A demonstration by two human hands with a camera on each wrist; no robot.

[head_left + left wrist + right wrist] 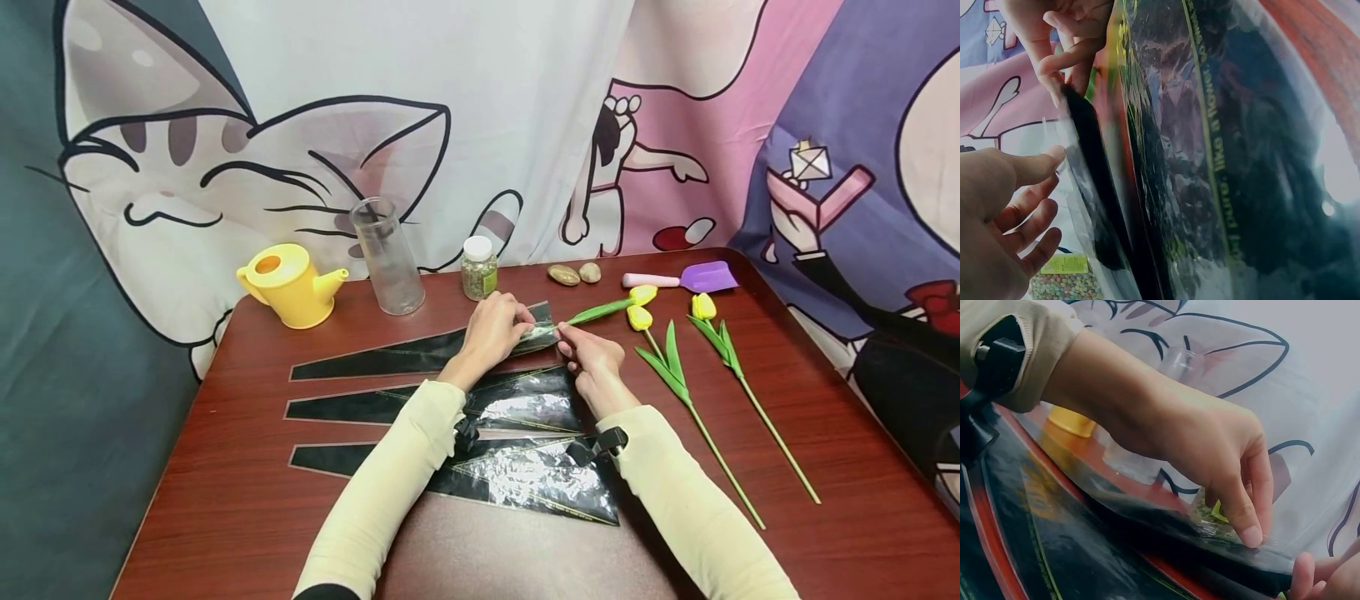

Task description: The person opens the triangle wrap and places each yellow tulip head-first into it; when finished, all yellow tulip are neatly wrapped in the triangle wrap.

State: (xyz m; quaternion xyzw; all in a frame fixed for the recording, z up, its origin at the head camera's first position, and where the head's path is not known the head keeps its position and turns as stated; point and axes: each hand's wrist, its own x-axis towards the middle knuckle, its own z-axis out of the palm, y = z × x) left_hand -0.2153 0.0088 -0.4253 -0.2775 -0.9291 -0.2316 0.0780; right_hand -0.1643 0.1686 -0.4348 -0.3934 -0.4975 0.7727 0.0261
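Note:
Both hands are at the wide end of the farthest black flower sleeve [397,354], a tapered plastic bag with a clear edge. My left hand [491,329] pinches the film near its upper edge, thumb against fingertip. My right hand [596,362] pinches the sleeve's right end; in the left wrist view the right hand [1075,37] grips a corner of it. A yellow tulip [600,312] lies just beyond the right hand, its leaf pointing at the sleeve's wide end and its stem hidden. Two similar sleeves, a middle sleeve [525,400] and a near sleeve [525,479], lie below, partly under the forearms.
Two more tulips, a left one [675,383] and a right one [738,375], lie at right. Along the back stand a yellow watering can [296,287], a clear glass vase [390,267] and a jar of small pebbles [478,271]. Stones [564,275] and a purple shovel [705,277] lie beside them.

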